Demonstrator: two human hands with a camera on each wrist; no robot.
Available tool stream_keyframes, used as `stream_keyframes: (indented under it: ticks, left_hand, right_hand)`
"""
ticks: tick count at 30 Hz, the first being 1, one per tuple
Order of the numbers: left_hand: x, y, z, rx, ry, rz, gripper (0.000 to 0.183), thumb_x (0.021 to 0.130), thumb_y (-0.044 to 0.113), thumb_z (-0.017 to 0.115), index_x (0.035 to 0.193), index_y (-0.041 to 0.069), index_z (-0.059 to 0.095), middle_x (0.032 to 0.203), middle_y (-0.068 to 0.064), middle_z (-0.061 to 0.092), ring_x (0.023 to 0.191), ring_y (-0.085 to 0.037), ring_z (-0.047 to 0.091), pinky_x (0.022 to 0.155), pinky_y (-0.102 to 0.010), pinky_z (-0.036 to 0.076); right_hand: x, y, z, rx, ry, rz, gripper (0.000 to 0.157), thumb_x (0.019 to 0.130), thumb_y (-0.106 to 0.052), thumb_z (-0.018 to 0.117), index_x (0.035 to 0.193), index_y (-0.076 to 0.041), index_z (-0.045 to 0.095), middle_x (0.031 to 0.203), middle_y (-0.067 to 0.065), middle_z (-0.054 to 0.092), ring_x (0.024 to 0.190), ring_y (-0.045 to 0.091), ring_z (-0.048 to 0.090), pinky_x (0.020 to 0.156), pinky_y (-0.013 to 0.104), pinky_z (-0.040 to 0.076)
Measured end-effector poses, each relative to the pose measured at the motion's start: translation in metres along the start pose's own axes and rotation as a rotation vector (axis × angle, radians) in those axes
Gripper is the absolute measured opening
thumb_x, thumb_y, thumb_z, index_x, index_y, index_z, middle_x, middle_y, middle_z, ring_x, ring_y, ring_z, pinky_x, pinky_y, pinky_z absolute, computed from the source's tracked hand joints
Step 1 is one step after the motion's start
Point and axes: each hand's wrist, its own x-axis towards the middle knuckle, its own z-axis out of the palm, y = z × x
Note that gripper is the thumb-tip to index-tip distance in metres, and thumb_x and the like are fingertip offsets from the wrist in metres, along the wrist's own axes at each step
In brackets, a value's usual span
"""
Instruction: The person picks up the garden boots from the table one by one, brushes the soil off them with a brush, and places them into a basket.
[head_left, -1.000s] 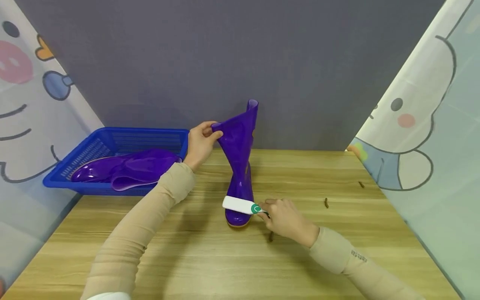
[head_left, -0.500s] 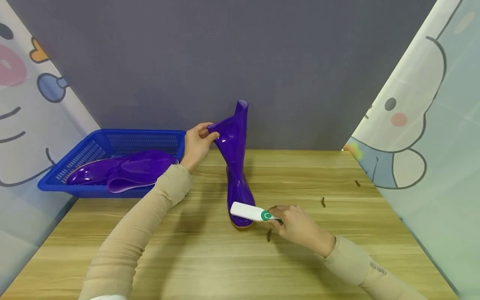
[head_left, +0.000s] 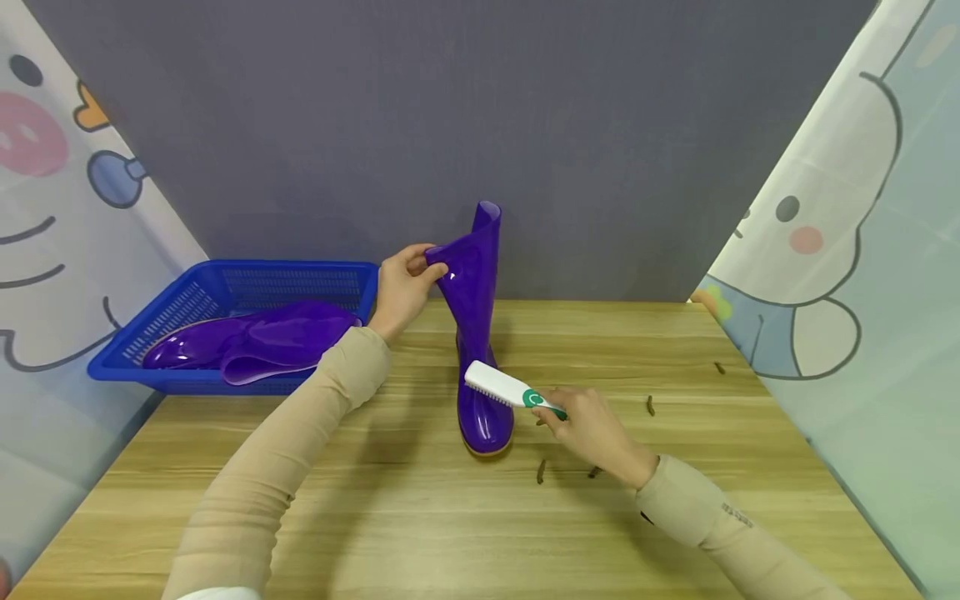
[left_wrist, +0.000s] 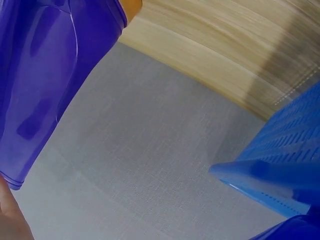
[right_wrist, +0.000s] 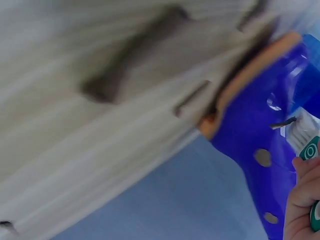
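A shiny purple rain boot stands on the table, its shaft bent and pulled to the left. My left hand pinches the rim of the shaft between thumb and fingers. My right hand grips the green handle of a white brush, whose bristles face the boot around the ankle. Whether they touch it I cannot tell. In the right wrist view, brown spots mark the boot's side, and a dark brown bit appears by the bristles. The left wrist view shows the boot's shaft above my fingers.
At the left, a blue plastic basket holds another purple boot lying on its side. Several small brown bits lie scattered on the wooden table. A dark grey panel rises behind the table.
The brush has slid from the boot's toe up toward the ankle, and my right hand has moved up with it. More brown bits show near that hand. My left hand keeps its hold.
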Motion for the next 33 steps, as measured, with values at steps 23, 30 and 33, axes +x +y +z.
stream_keyframes:
  ticks: [23, 30, 33]
  left_hand:
    - [0.003, -0.002, -0.002, 0.014, -0.01, -0.028, 0.033, 0.082, 0.017, 0.068, 0.113, 0.007, 0.062, 0.102, -0.015, 0.068, 0.091, -0.02, 0.065, 0.072, -0.022, 0.052]
    - [0.004, -0.002, 0.0, -0.003, -0.004, -0.021, 0.033, 0.082, 0.014, 0.067, 0.113, 0.006, 0.062, 0.1, -0.016, 0.068, 0.088, -0.018, 0.066, 0.071, -0.021, 0.052]
    - [0.004, -0.003, 0.0, -0.006, 0.003, -0.019, 0.032, 0.081, 0.014, 0.068, 0.112, 0.006, 0.062, 0.099, -0.017, 0.068, 0.085, -0.016, 0.066, 0.07, -0.02, 0.052]
  right_hand:
    - [-0.02, 0.01, -0.015, 0.069, -0.027, 0.108, 0.023, 0.08, -0.015, 0.068, 0.099, -0.003, 0.069, 0.074, -0.001, 0.065, 0.044, -0.004, 0.026, 0.038, 0.014, 0.029]
    - [0.002, 0.005, 0.01, -0.057, 0.01, -0.152, 0.027, 0.08, -0.018, 0.069, 0.105, -0.006, 0.068, 0.081, 0.001, 0.069, 0.051, -0.003, 0.045, 0.045, 0.009, 0.039]
    - [0.001, 0.009, 0.015, -0.094, -0.015, -0.196, 0.029, 0.08, -0.018, 0.068, 0.106, -0.005, 0.067, 0.083, 0.003, 0.069, 0.053, 0.003, 0.054, 0.048, 0.01, 0.044]
